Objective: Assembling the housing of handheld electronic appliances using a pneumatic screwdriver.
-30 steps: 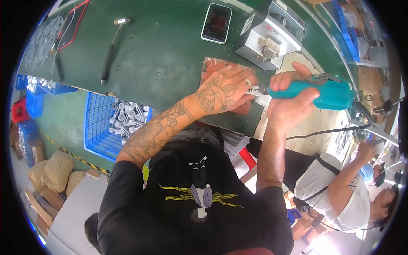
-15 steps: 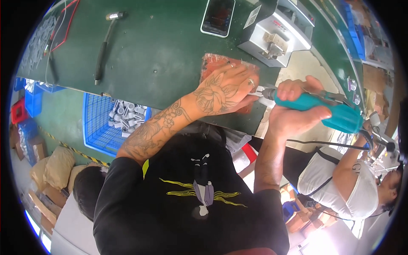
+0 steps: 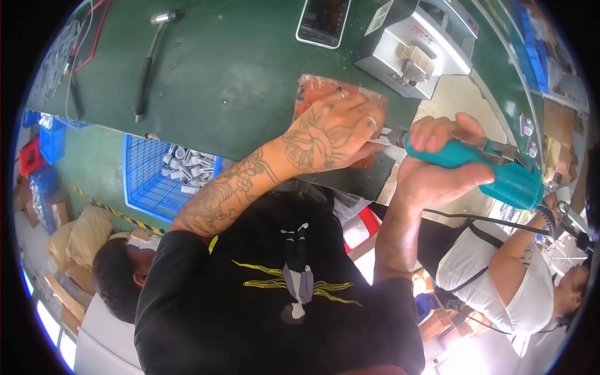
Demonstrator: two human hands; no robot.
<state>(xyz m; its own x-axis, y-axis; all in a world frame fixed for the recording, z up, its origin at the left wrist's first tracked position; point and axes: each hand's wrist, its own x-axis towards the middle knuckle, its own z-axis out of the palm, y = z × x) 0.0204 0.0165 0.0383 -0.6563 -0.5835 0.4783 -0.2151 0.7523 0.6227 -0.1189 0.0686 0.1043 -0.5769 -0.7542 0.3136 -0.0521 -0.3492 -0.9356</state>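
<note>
My right hand (image 3: 431,178) is closed around a teal powered screwdriver (image 3: 517,182), held nearly level. The screwdriver's metal nose points left and meets a small whitish part (image 3: 379,140) at the edge of my left hand. My left hand (image 3: 331,134), with rings on its fingers, is closed around that part, which is mostly hidden. Below it lies a worn reddish board (image 3: 307,87) on the green worktable (image 3: 231,62). The exact contact between screwdriver tip and part cannot be made out.
A hammer (image 3: 145,75) lies at the left of the table. At the back are a phone (image 3: 322,22) and a grey-white machine (image 3: 431,47). A blue basket (image 3: 140,178) of grey fittings stands below the table's left edge. Co-workers (image 3: 494,275) are close on both sides.
The screwdriver's rear end has swung slightly down and right in my right hand. My left hand keeps nearly the same place. The co-worker's head at the left has turned.
</note>
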